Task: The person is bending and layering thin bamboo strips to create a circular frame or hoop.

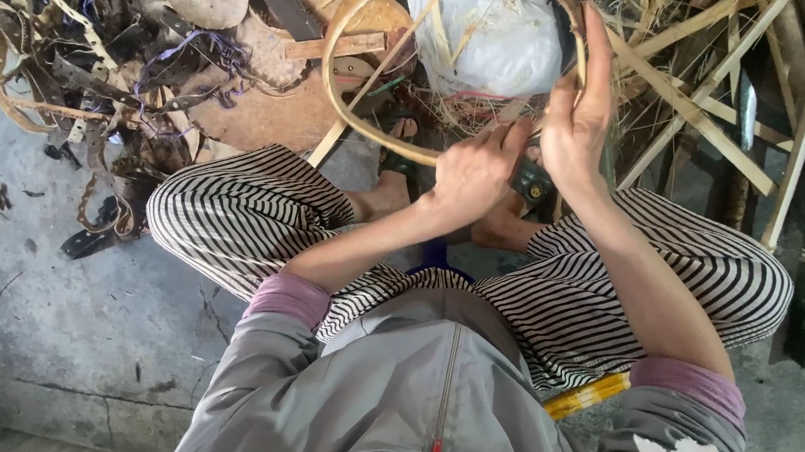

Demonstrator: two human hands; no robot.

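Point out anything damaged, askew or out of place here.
The concrete floor is cracked near the left knee. Otherwise only work litter: bark scraps piled left, bamboo strips criss-crossed right. Both hands grip the bamboo hoop.

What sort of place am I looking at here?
Likely an informal bamboo-craft spot on a bare concrete floor. Both hands, left hand and right hand, bend a bamboo hoop; split bamboo strips and a heap of scraps lie around.
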